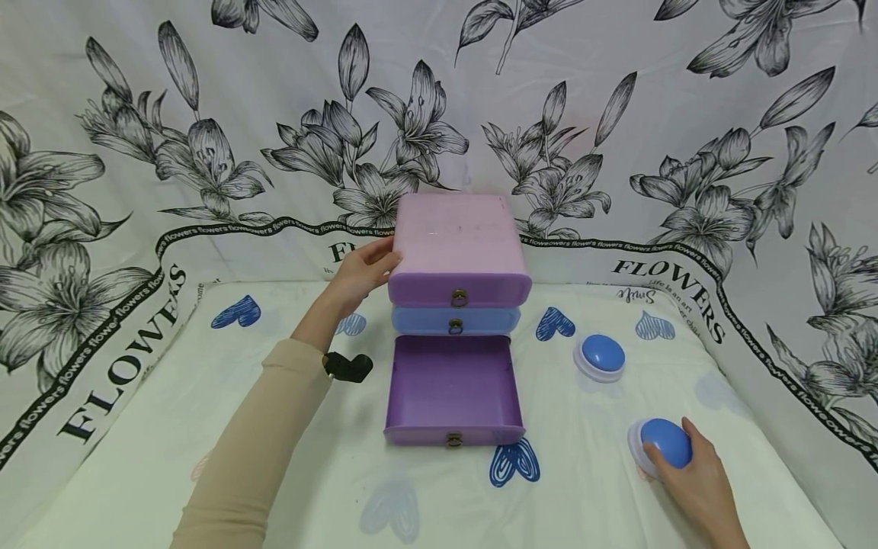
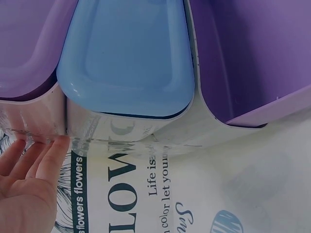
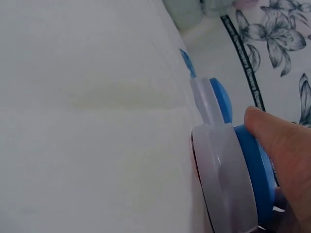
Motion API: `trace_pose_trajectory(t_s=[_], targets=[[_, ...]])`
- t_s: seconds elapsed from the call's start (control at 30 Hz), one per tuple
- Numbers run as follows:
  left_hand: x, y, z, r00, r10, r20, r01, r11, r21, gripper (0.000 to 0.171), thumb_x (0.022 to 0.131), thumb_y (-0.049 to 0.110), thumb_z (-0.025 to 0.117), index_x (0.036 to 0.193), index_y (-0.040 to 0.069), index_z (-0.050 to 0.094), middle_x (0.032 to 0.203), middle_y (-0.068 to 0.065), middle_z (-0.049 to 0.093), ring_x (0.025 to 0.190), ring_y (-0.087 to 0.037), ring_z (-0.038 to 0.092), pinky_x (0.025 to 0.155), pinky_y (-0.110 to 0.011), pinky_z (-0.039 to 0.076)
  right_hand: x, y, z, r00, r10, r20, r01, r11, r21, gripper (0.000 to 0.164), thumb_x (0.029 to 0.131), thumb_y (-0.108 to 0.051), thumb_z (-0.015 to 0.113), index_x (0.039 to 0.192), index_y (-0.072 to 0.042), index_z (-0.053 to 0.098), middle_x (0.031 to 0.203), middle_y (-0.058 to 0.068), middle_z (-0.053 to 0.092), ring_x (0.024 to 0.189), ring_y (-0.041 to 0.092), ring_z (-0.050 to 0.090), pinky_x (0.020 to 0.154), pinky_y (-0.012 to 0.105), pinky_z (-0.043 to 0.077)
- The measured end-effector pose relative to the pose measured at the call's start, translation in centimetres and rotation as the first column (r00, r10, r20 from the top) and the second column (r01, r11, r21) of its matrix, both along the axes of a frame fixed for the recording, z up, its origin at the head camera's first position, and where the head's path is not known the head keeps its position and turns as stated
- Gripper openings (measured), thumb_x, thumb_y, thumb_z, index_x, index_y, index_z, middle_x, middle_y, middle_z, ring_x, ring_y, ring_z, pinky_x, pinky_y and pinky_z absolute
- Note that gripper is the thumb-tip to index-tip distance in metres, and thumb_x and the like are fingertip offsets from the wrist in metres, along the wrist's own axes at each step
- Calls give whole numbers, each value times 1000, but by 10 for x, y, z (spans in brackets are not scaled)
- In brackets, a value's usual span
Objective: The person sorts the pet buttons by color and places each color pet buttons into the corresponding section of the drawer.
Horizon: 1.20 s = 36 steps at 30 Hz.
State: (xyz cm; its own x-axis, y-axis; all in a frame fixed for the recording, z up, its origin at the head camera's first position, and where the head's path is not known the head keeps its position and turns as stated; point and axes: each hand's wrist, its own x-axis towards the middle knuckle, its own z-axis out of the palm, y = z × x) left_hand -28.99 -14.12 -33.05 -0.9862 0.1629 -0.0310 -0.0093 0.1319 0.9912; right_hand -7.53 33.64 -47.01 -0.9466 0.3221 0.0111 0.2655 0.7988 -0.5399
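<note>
A small three-drawer cabinet (image 1: 459,229) with a pink top stands in the middle. Its bottom purple drawer (image 1: 453,381) is pulled out and holds nothing; the blue drawer (image 2: 126,58) and the top purple drawer (image 1: 425,290) are closed. My left hand (image 1: 360,271) rests its fingers against the cabinet's upper left side, and in the left wrist view those fingertips (image 2: 58,148) touch the clear pinkish wall. At the right, my right hand (image 1: 703,480) grips a round blue-domed push button (image 1: 668,442) with a white base (image 3: 221,179), thumb and fingers spread about the dome.
A second blue-domed button (image 1: 604,353) sits farther back, right of the cabinet. White cloth with blue hearts (image 1: 517,461) covers the table. Behind hangs a flower-printed curtain (image 1: 295,76), its black-banded border running along the table's back and sides.
</note>
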Motion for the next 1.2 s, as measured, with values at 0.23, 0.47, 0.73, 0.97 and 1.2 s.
trace_pose_trajectory(t_s=[0.23,0.47,0.73,0.97,1.2], targets=[[0,0,-1,1000,2,2,-2,1000,13,58,90,32,60,142,19,38,141,-2,42,124,-17,46,101,-35,44,1,-3,1,1000,-3,18,3,1000,12,87,83,-38,66,135,17,24,126,42,34,112,56,37,91,67,34],[0,1,-1,1000,2,2,-2,1000,6,58,90,32,60,142,19,38,141,-1,42,124,-16,45,101,-35,44,-2,-5,5,998,-40,41,39,999,17,87,81,-42,67,135,15,28,125,39,37,111,54,39,90,66,35],[-1,0,-1,1000,-1,5,1,1000,7,58,90,33,60,142,19,37,143,-1,40,126,-16,44,101,-35,43,-12,-11,13,1000,14,-26,-14,1000,21,87,81,-43,67,134,14,29,124,39,38,109,54,41,87,67,36],[-1,-1,-1,1000,-1,6,1,1000,9,59,90,32,60,142,19,37,143,-2,40,126,-17,44,101,-35,43,-22,-28,29,996,69,-52,-69,998,8,89,81,-46,66,137,11,28,126,38,38,111,53,40,88,67,36],[-1,-1,0,1000,0,0,0,1000,2,59,89,33,60,142,19,37,142,-1,41,125,-17,45,101,-35,44,-32,-45,42,987,130,-91,-131,991,-3,88,80,-46,68,138,7,29,128,35,39,113,51,41,88,66,37]])
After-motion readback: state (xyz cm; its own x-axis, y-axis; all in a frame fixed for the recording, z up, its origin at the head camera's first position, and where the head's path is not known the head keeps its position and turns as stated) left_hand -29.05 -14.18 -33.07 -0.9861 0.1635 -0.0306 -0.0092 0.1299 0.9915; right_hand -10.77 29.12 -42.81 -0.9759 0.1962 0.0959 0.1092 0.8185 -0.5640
